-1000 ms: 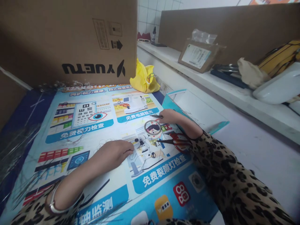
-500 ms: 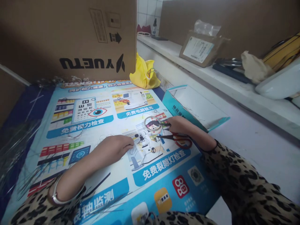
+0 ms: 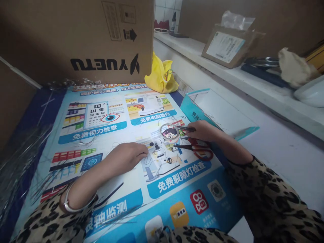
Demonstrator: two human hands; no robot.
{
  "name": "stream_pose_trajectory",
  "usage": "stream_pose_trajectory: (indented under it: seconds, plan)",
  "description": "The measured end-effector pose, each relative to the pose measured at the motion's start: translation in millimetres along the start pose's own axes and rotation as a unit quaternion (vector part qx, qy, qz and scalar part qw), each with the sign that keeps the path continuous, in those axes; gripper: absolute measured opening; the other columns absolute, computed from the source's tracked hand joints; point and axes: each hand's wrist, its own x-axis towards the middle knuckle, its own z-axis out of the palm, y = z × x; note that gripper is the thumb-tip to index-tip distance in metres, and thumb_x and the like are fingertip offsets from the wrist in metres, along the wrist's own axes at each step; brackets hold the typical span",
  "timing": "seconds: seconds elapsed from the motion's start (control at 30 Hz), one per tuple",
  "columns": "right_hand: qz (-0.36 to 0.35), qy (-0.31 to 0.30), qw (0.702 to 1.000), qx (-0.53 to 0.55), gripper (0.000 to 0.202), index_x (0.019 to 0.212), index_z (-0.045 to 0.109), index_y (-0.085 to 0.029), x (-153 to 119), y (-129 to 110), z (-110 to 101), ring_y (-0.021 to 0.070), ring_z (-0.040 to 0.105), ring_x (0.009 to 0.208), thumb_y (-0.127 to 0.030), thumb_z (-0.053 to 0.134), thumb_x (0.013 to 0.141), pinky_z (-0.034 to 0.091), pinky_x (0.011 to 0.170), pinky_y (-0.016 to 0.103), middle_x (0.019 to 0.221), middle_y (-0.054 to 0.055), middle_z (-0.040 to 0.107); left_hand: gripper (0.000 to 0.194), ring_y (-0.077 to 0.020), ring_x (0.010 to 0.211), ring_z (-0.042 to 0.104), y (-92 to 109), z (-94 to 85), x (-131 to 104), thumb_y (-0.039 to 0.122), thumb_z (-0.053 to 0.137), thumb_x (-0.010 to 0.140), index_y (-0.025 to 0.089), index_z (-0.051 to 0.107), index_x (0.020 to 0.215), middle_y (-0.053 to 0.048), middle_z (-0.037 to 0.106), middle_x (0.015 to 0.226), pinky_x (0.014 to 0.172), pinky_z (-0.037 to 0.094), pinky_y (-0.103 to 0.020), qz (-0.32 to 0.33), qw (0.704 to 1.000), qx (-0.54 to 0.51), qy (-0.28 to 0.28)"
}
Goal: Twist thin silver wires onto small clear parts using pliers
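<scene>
My left hand (image 3: pixel 133 156) hovers low over the middle of a printed poster (image 3: pixel 135 148), fingertips pinched together; whatever they hold is too small to make out. My right hand (image 3: pixel 202 130) is closed round a slim dark metal tool (image 3: pixel 187 128), perhaps pliers or tweezers, its tip pointing left. Just left of that tip lies a pale ring-shaped roll (image 3: pixel 161 132), with the poster's picture showing through its middle. Below the right hand, scissors with red handles (image 3: pixel 204 153) rest on the poster, blades toward the left. Fine loose wires or threads are scattered around both hands.
A large cardboard box (image 3: pixel 83 37) stands at the back left, a yellow bag (image 3: pixel 162 76) beside it. On the right is an open teal box (image 3: pixel 194 109) against the wall. A white ledge (image 3: pixel 194 55) carries a labelled parcel (image 3: pixel 225 47). Clear plastic (image 3: pixel 19 168) lies at left.
The whole view has shifted slightly, so things appear farther right. My right hand has drawn a little away from the ring, showing more of the tool. My left hand keeps its pinch.
</scene>
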Motion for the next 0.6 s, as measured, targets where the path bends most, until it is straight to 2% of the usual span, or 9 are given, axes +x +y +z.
stream_pose_trajectory:
  seconds: [0.17,0.3,0.47,0.6]
  plan:
    - [-0.028,-0.004,0.997,0.075,0.024,0.073,0.057,-0.02,-3,-5,-4,0.0091,0.044,0.055,-0.041,0.047,0.078,0.029,0.051,0.021,0.058,-0.004,0.054,0.025,-0.0184,0.088,0.062,1,-4.6,1,0.029,0.038,0.09,0.022,0.062,0.095,-0.001,0.068,0.095,0.074,0.043,-0.027,-0.019,1.0,-0.018,0.015]
    - [-0.04,0.047,0.991,0.118,0.02,0.07,0.056,-0.02,-7,-15,-10,0.0086,0.042,0.052,-0.039,0.051,0.075,0.029,0.051,0.022,0.055,-0.004,0.051,0.022,-0.0166,0.083,0.061,9,-12.9,8,0.025,0.041,0.087,0.021,0.063,0.091,0.0,0.068,0.091,0.071,0.042,-0.025,-0.008,0.998,-0.05,0.046]
    - [-0.045,0.136,0.982,0.123,0.017,0.067,0.054,-0.021,-15,-34,-28,0.0101,0.043,0.053,-0.036,0.051,0.075,0.03,0.052,0.024,0.057,-0.003,0.053,0.019,-0.0157,0.083,0.06,24,-12.3,36,0.021,0.047,0.083,0.02,0.066,0.086,-0.001,0.067,0.087,0.075,0.042,-0.026,0.041,0.992,-0.107,0.05]
    - [-0.044,0.166,0.974,0.148,0.012,0.069,0.057,-0.022,-16,-48,-36,0.0105,0.045,0.053,-0.033,0.053,0.073,0.031,0.052,0.024,0.058,-0.003,0.055,0.019,-0.0145,0.076,0.059,33,2.1,62,0.012,0.05,0.076,0.018,0.068,0.077,-0.002,0.067,0.082,0.069,0.042,-0.026,0.055,0.99,-0.131,0.007]
